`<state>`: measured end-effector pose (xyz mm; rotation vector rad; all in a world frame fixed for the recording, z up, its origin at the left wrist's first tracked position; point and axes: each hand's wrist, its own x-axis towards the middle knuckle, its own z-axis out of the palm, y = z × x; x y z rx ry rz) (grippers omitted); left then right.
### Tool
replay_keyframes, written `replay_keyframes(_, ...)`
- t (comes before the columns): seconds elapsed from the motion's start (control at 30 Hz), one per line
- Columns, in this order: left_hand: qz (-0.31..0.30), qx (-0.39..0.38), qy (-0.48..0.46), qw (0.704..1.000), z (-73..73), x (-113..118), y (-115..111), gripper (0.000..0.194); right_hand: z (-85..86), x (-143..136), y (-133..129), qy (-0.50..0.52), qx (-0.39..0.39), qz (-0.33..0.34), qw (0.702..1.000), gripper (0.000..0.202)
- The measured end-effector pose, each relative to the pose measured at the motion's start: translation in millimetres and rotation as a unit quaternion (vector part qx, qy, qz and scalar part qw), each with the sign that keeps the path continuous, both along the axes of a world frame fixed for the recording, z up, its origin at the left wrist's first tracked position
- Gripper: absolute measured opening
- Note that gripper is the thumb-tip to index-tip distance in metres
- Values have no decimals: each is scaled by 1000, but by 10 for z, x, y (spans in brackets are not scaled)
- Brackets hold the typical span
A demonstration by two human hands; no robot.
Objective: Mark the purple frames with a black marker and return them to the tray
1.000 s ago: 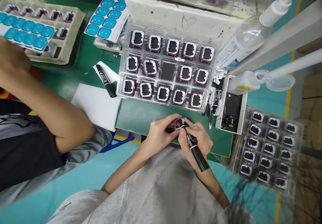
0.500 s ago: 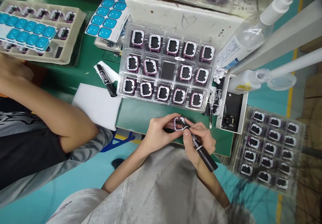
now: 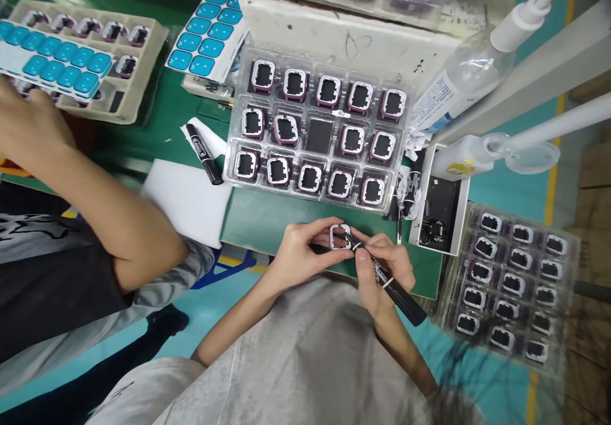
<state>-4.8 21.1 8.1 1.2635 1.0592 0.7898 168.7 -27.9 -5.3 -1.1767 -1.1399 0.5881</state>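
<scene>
Between the thumb and fingers of my left hand is a small purple and white watch-case frame, held close to my body over the table's front edge. My right hand grips a black marker pen, its tip reaching the frame's right side. Whether the tip touches the frame I cannot tell. Just beyond my hands lies a clear plastic tray with similar frames in its pockets; one pocket in the middle row holds none.
Another black marker lies left of the tray, by a white cloth. A pump bottle and an open white box stand right. A second tray is lower right. A co-worker's arm is at left.
My right hand and the marker have shifted slightly right and down along the frame. The watch-case frame stays in my left hand. The co-worker's hand has moved up toward the beige tray.
</scene>
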Motion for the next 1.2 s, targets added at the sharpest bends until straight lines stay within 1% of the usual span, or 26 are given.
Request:
replay_keyframes(0.13,1,2,-5,1000,4,-6,3,58,-23,17,-17,9,-13,2,1000,22)
replay_keyframes(0.3,-7,-12,-4,1000,12,-7,17,51,-61,37,-23,-6,-5,2,1000,19)
replay_keyframes(0.43,-5,-33,-19,999,11,-11,26,51,-36,34,-17,-10,-7,3,1000,18)
replay_keyframes(0.53,-6,-65,-47,997,24,-30,52,53,16,44,-2,-10,37,14,999,25)
replay_keyframes(0.67,-14,-109,-96,989,42,-80,95,62,50,87,3,-29,94,16,995,32)
replay_keyframes(0.77,-20,-122,-107,987,43,-103,97,66,45,113,-11,-25,104,-23,994,29)
replay_keyframes(0.83,-9,-116,-102,988,44,-97,82,66,46,123,-20,-29,97,-50,994,24)
replay_keyframes(0.87,0,-110,-96,989,46,-89,73,66,48,127,-23,-39,88,-53,994,23)
replay_keyframes(0.93,17,-100,-77,992,55,-65,55,65,45,133,-27,-65,67,-38,995,25)
replay_keyframes(1.0,28,-87,-58,994,62,-38,45,63,29,137,-31,-80,61,-40,994,28)
replay_keyframes(1.1,30,-60,-40,997,44,-4,34,63,-6,141,-50,-83,77,-59,992,35)
replay_keyframes(1.2,23,-33,-26,999,4,-1,7,62,-19,160,-106,-80,47,-73,993,43)
